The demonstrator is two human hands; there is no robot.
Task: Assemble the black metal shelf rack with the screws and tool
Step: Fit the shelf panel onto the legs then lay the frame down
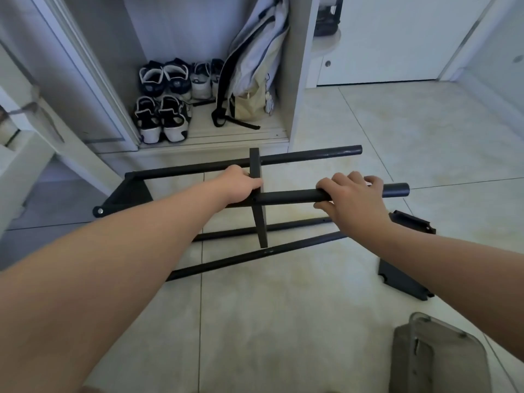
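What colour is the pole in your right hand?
Black; the pole shows best in the head view.

Open cabinet (297, 66) dead ahead, its sliding door (85, 80) pushed off to the left. Inside, three pairs of shoes: a dark pair (164, 78) at the back, a white pair (202, 80) just beside it, a black-and-white pair (161, 120) in front. A pale backpack (252, 72) leans against the cabinet's right wall, straps trailing on the cabinet floor. Pale floor tiles (283, 321) run everywhere. White door (397, 29) on the far right. Bottom right, a grey thing (436, 361) lies on the tiles; what it is, I can't tell.
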